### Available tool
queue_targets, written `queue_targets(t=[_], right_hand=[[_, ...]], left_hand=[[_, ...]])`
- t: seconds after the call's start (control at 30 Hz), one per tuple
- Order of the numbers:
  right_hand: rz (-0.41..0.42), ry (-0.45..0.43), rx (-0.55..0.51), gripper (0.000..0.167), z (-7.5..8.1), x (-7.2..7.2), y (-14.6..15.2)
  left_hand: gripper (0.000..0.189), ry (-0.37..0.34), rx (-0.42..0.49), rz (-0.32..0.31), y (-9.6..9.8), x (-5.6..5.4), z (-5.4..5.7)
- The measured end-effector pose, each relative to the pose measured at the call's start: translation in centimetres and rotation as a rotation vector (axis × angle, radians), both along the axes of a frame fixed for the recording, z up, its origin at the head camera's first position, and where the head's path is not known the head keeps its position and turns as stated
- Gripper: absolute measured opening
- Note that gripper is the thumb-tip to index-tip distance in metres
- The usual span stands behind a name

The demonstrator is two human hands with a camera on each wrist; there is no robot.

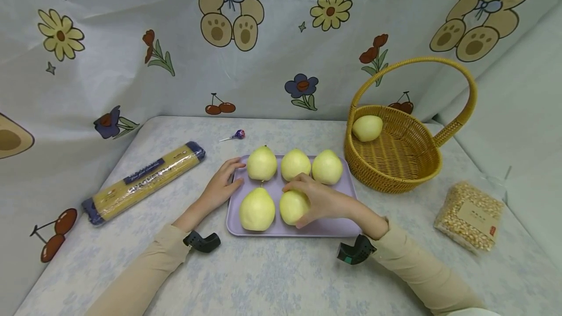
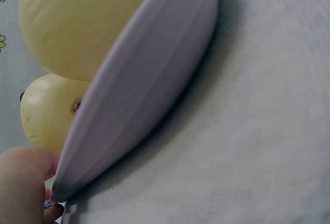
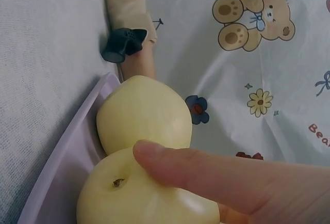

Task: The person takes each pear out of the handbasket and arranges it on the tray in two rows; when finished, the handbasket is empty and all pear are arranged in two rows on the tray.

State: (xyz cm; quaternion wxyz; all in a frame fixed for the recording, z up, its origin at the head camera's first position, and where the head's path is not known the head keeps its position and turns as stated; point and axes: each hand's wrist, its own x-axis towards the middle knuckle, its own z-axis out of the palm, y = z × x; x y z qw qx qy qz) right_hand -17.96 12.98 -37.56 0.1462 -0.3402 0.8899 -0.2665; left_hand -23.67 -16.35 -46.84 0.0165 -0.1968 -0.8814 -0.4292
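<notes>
My right hand (image 1: 322, 199) grips a pale yellow pear (image 1: 293, 207) in the front row of a lilac tray (image 1: 329, 228). In the right wrist view the thumb (image 3: 175, 164) lies across that pear, near its dark-centred hollow; another pear (image 3: 144, 113) sits right behind. At the tray's left side my left hand (image 1: 223, 184) rests with extended fingers on the rim, near the back-left pear (image 1: 261, 163). Its fingertips reach the rim's far end in the left wrist view. A stemmed pear (image 1: 257, 209) stands front left, and two more pears (image 1: 296, 165) fill the back row.
A wicker basket (image 1: 391, 182) with a tall handle stands behind the tray's right side, one pear (image 1: 368, 128) inside. To the right lies a bag of corn kernels (image 1: 470, 216). On the left are a spaghetti packet (image 1: 145, 182) and a lollipop (image 1: 239, 134). Printed cloth (image 1: 272, 82) hangs behind.
</notes>
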Motion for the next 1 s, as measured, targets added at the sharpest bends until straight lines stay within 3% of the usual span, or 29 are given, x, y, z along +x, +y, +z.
queue_targets(t=[0.37, 0.57, 0.77, 1.0], right_hand=[[0.032, 0.056, -0.024, 0.062, 0.2, 0.1, -0.1], [0.04, 0.031, -0.071, 0.06, 0.5, -0.1, 0.2], [-0.077, -0.027, -0.234, 0.052, 2.3, -1.0, 1.7], [-0.318, -0.029, -0.355, 0.04, 4.2, -3.5, 5.2]], left_hand=[[0.039, 0.019, 0.007, -0.004, -0.1, -0.2, -0.3], [0.038, 0.007, -0.001, -0.004, 0.0, -0.1, -0.2], [0.038, -0.005, 0.001, -0.004, 0.0, -0.1, 0.0], [0.038, -0.01, 0.0, -0.006, -0.1, 0.0, 0.0]])
